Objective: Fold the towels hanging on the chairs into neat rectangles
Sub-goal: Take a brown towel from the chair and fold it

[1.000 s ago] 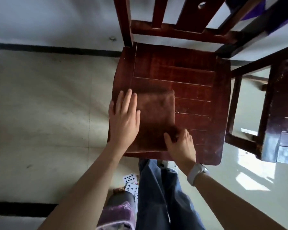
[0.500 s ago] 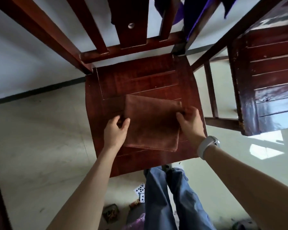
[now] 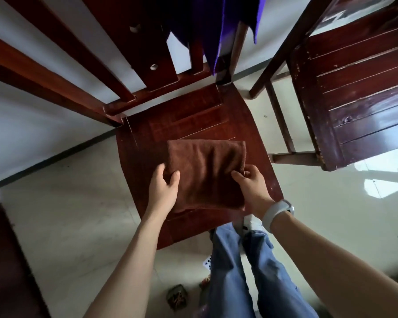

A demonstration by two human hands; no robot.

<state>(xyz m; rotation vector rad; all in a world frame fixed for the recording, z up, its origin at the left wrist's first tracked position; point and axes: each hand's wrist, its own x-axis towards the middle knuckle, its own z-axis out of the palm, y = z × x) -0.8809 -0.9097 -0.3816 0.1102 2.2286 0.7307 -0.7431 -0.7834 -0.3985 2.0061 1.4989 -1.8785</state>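
As seen from the head camera, a brown towel, folded into a rectangle, is over the front half of a dark red wooden chair seat. Whether its underside rests on the slats or is raised slightly off them cannot be determined.

The left hand grips the towel's left edge near the front corner: the thumb lies on top of the cloth and the fingers curl around the edge. The right hand grips the right edge at about the same level, thumb on top, fingers curled beneath. A white wristband sits on the right wrist.

A purple towel hangs over the chair's backrest, above and behind the brown one, unfolded, its lower corners dangling between the slats. A second wooden chair stands just beside the first, on the right.

Below the seat edge, the person's blue jeans are visible over a pale tiled floor. A playing card lies on the floor beside the left leg.
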